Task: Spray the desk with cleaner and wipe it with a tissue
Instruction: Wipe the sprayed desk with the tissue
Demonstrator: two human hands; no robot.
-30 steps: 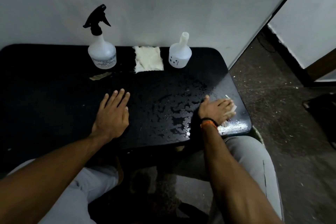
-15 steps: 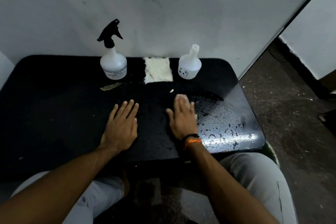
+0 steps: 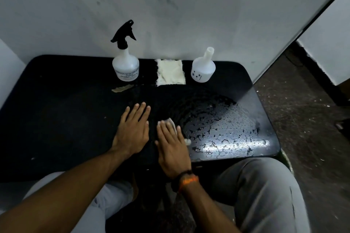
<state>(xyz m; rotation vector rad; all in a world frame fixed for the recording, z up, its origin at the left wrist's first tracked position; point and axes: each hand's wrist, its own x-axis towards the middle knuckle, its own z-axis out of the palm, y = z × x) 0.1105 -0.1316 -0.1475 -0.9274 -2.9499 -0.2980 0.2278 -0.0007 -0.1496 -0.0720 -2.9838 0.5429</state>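
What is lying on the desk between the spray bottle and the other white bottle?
In the head view, a folded white tissue pad lies between the black-triggered white spray bottle and the capless white plastic bottle.

seated person presses a white tissue (image 3: 171,123) flat under the right hand (image 3: 173,147) on a black bench (image 3: 56,119), fingers (image 3: 164,130) straight; tissue edges show past the fingertips and beside the hand. left hand (image 3: 132,132) lies flat just beside it, palm down. beaded wet patch (image 3: 217,125) covers the bench's right half, w/ glare near the front edge. at the back by the wall: spray bottle (image 3: 125,62) w/ black trigger, folded cloth (image 3: 170,72), capless white bottle (image 3: 203,68). small scrap (image 3: 121,88) lies in front of the sprayer. orange band (image 3: 188,180) on right wrist.
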